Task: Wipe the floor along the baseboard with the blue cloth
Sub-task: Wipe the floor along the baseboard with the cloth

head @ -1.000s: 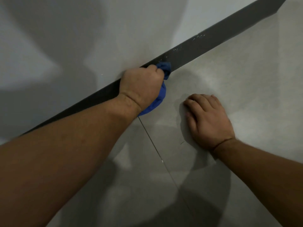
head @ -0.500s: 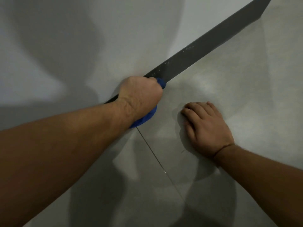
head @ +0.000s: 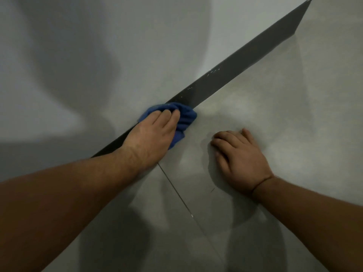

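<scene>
No brand or writing to read anywhere down here, just plain surfaces. The floor (head: 275, 134) is big matte grey tiles with a faintly mottled, stone-ish look and one thin grout line (head: 176, 195) running away from the wall. The baseboard (head: 235, 69) is a flat dark grey strip, smooth, with a few pale specks along its upper edge, and the wall (head: 98, 46) above it is plain light grey with soft shadows on it. The blue cloth (head: 186, 116) is a soft bunched-up wad, sitting right where floor meets baseboard and touching both. The left hand (head: 151, 136) lies on top of it, fingers (head: 167, 118) straight and close together, pressing down rather than gripping. The right hand (head: 241, 160) is flat on the tile near the cloth, palm down, fingers slightly curled, holding nothing.
</scene>
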